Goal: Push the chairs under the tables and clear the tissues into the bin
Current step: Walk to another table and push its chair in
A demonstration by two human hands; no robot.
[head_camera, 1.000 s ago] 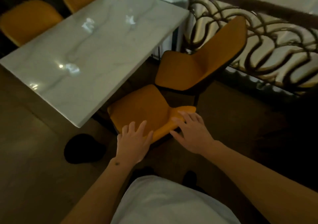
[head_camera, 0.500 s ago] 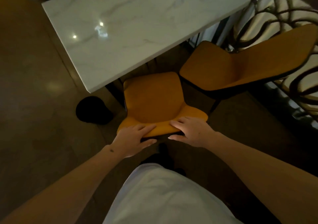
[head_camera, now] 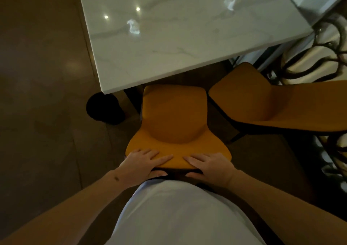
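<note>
Gripping the backrest top of the chair [head_camera: 173, 117], my left hand [head_camera: 139, 164] and right hand [head_camera: 210, 166] curl fingers over it (thumbs behind); its seat front touches the table [head_camera: 187, 56] edge, where tissues [head_camera: 133, 26] lie.

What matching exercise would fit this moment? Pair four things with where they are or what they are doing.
Things:
1. left hand
2. second chair
3. crumpled tissue
4. black bin

Places or states:
A. on the floor by the table's corner
B. lying on the marble table
C. gripping the top of the near chair back
D. standing right of the near chair, clear of the table

Pairs: 1-C, 2-D, 3-B, 4-A
</note>
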